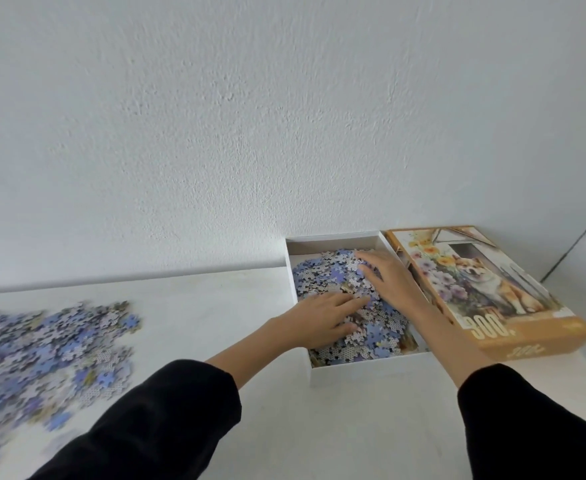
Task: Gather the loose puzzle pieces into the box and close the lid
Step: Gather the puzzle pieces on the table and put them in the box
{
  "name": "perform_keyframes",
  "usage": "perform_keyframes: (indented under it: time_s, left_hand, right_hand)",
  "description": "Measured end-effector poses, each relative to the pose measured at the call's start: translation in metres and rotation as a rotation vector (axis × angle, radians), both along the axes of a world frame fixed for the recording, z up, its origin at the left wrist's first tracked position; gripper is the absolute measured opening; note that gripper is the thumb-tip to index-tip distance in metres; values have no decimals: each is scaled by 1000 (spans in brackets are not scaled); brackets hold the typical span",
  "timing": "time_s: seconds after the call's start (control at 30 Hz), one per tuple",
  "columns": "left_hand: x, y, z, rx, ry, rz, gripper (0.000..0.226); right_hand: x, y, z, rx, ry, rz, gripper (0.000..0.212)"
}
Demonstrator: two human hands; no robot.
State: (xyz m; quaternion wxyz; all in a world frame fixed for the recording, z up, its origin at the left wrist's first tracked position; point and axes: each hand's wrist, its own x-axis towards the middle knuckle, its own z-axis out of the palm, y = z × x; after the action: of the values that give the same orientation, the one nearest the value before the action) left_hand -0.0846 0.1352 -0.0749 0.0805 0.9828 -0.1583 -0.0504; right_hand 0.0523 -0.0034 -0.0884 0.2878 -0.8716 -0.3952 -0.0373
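A white open box (360, 372) stands on the white table against the wall, holding a heap of blue and grey puzzle pieces (322, 275). My left hand (322, 318) lies flat on the heap near the box's left wall, fingers spread. My right hand (386, 275) rests palm down on the heap's far right side, fingers apart. Neither hand grips anything. The orange lid (485, 292), printed with a dog and flowers, lies face up just right of the box. A big spread of loose puzzle pieces (42, 355) covers the table at the left.
A white textured wall (250, 116) rises right behind the table. The table's bare surface (215, 306) stretches between the loose pieces and the box. A wall corner shows at the far right behind the lid.
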Motion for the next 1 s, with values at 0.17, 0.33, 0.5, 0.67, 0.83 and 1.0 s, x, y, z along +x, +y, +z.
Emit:
perform_keyframes:
  time_s: [0.17,0.33,0.5,0.67,0.83,1.0]
  left_hand:
    - [-6,4,5,-99,-178,50,46]
    - [-11,12,10,-213,-109,-82,37]
    - [-3,14,2,106,-156,25,49]
    - [6,8,-2,135,-286,163,42]
    - [18,11,-4,250,-63,292,56]
    - [34,13,-1,221,-230,353,43]
  right_hand:
    - [-2,0,3,99,-139,12,24]
    - [-2,0,2,-32,-163,93,25]
    - [1,1,-4,-118,-77,21,40]
    - [-2,-1,1,53,-167,-6,23]
    - [-1,1,-2,11,-150,-73,26]
    - [-1,0,2,78,-156,-35,22]
